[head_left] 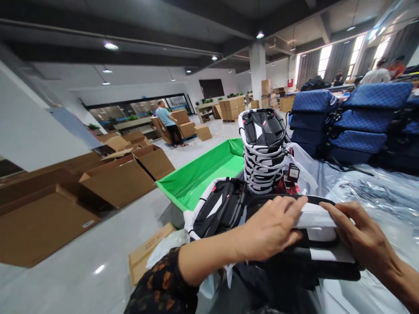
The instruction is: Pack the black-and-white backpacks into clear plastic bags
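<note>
Head view: just in front of the tall stack of bags (263, 161), a black-and-white bag (316, 220) lies under the left hand (271, 226), fingers (293, 206) pressed together, and the right hand (360, 235), fingers loosely spread; ungripped, it could slide forward and topple that stack.

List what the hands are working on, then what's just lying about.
In hand: black-and-white bag under the left hand and right hand; likely the stack of matching bags behind it.
Lying about: blue bags, green bin, cardboard boxes, plastic sheeting.
</note>
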Tool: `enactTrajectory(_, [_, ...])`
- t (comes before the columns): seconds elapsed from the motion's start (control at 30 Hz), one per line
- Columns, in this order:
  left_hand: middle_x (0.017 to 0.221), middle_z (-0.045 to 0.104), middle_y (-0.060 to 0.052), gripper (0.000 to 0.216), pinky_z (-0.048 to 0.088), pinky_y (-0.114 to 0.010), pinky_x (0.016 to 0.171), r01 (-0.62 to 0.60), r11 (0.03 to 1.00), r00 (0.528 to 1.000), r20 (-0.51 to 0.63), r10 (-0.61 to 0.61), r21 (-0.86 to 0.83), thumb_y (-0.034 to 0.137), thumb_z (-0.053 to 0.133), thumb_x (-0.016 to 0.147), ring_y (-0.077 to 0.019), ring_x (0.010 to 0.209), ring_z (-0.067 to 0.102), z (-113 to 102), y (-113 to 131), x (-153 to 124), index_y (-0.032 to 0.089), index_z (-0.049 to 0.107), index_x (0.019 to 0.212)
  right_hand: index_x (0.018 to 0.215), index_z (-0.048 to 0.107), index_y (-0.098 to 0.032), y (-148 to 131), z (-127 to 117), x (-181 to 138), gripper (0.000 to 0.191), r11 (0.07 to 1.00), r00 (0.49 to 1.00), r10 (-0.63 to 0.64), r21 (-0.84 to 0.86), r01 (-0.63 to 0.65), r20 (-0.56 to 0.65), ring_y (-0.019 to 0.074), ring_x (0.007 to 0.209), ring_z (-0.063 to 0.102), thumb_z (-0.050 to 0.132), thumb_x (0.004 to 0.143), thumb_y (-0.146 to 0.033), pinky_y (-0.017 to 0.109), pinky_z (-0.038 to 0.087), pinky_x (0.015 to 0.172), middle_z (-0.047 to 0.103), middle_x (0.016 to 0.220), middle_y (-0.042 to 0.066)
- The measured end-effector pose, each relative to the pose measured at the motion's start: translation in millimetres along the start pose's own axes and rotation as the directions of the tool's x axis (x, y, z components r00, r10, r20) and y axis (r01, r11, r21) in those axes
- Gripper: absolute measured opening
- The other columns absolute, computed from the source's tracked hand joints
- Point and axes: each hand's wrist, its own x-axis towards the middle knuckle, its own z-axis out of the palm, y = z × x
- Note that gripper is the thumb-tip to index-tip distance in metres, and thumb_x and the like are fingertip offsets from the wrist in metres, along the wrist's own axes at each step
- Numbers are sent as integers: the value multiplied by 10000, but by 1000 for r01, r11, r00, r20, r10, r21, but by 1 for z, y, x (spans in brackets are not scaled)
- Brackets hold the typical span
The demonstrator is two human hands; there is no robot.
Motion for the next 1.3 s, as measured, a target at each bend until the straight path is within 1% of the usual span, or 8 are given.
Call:
enactTrajectory(0.07, [1536, 425, -217, 978, 440, -433, 1124, 43, 880, 998, 68, -12, -474, 459, 810, 804, -290, 1380, 476, -16, -15, 7, 132, 270, 1552, 1220, 676, -264, 0, 3, 0, 344, 995, 997, 76, 67, -78, 31, 175, 749, 624, 398, 1044, -368, 258, 542, 614, 628, 888, 55])
enactTrajectory(0.17, [1293, 642, -186, 698, 512, -400, 1019, 298, 410, 955, 274, -118, -862, 682, 625, 867, -247, 1159, 642, -27, -34, 34, 125, 582, 1285, 1242, 685, -278, 2, 8, 4, 350, 989, 996, 45, 134, -55, 76, 178, 775, 648, 408, 1045, -365, 262, 556, 650, 660, 905, 59])
enactTrajectory(0.3, [835, 709, -104, 688, 573, -364, 824, 610, 147, 787, 617, 3, -779, 700, 359, 972, -218, 831, 702, -13, -29, 68, 122, 704, 827, 1223, 699, -262, 4, 8, 14, 332, 977, 994, -71, 205, 54, 78, 201, 888, 675, 422, 1043, -290, 302, 582, 796, 702, 971, 69])
enactTrajectory(0.5, [751, 705, -154, 826, 587, -396, 701, 737, -18, 664, 718, 212, -676, 640, 135, 1017, -263, 743, 727, 12, -4, 54, 86, 691, 762, 1204, 678, -231, -6, 0, 26, 312, 954, 980, -196, 237, 183, 34, 186, 840, 666, 418, 1036, -195, 270, 579, 753, 694, 929, 63])
enactTrajectory(0.73, [643, 679, -81, 482, 503, -224, 522, 433, -1, 894, 429, -130, -902, 536, 807, 738, -147, 512, 634, -6, -4, 14, 68, 693, 736, 1370, 611, -270, -8, 13, 20, 386, 960, 988, -113, 266, 82, 104, 161, 876, 653, 437, 1030, -219, 250, 566, 739, 650, 1021, 70])
enactTrajectory(0.97, [604, 668, -69, 488, 469, -207, 469, 414, 33, 882, 392, -260, -910, 521, 858, 688, -129, 448, 605, -14, 4, 15, 75, 658, 693, 1625, 218, -324, -7, 8, -45, 654, 961, 949, 88, 224, -161, 302, 306, 1456, 403, 185, 1040, -614, 604, 371, 1153, 425, 1587, 104])
enactTrajectory(1.13, [559, 653, -62, 476, 454, -197, 462, 406, 132, 891, 360, -277, -904, 509, 865, 680, -119, 435, 584, -16, -1, 34, 71, 679, 693, 1600, 287, -354, 0, -5, -39, 649, 972, 956, 199, 82, -220, 214, 313, 1501, 321, 270, 1023, -651, 636, 305, 1178, 276, 1660, 95])
enactTrajectory(1.3, [490, 617, -34, 419, 399, -153, 423, 343, 233, 860, 205, -466, -910, 436, 906, 618, -82, 408, 522, -23, -18, 48, 79, 695, 675, 1483, 504, -223, 1, 15, -14, 746, 857, 883, 399, 242, -455, 247, 304, 1426, 448, 160, 1015, -691, 597, 337, 1175, 523, 1508, 129])
